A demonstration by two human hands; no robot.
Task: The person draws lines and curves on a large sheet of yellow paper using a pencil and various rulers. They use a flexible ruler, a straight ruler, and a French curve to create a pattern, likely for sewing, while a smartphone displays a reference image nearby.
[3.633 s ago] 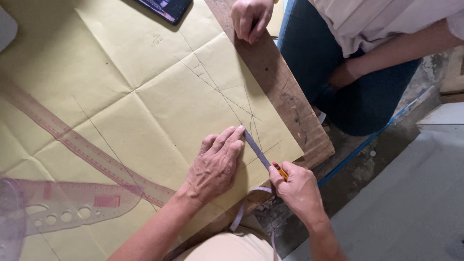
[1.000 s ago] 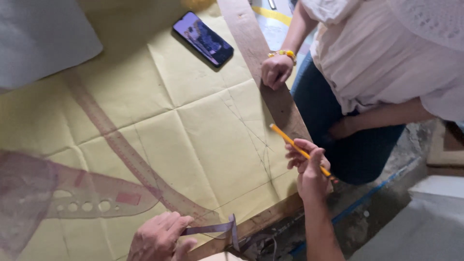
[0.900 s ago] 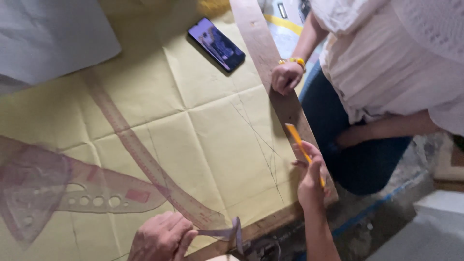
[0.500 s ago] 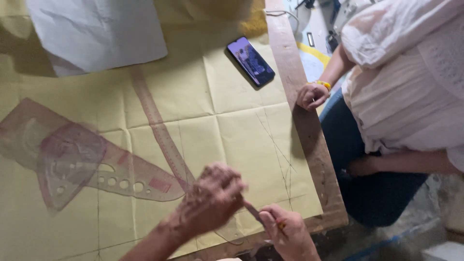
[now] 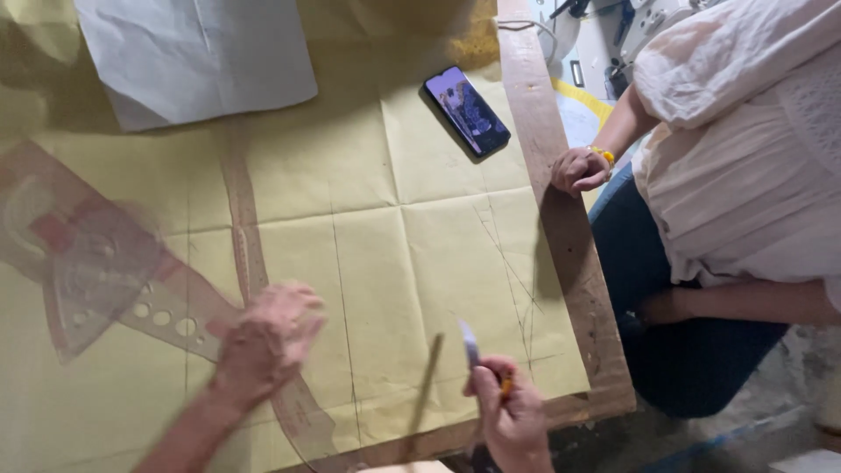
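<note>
Head view | left hand flat, fingers apart, on clear curved ruler near paper's front edge | right hand clamped on pencil and tape strip | risk: blurred left hand may nudge ruler off drawn lines

left hand on yellow paper; right hand grips pencil.
</note>
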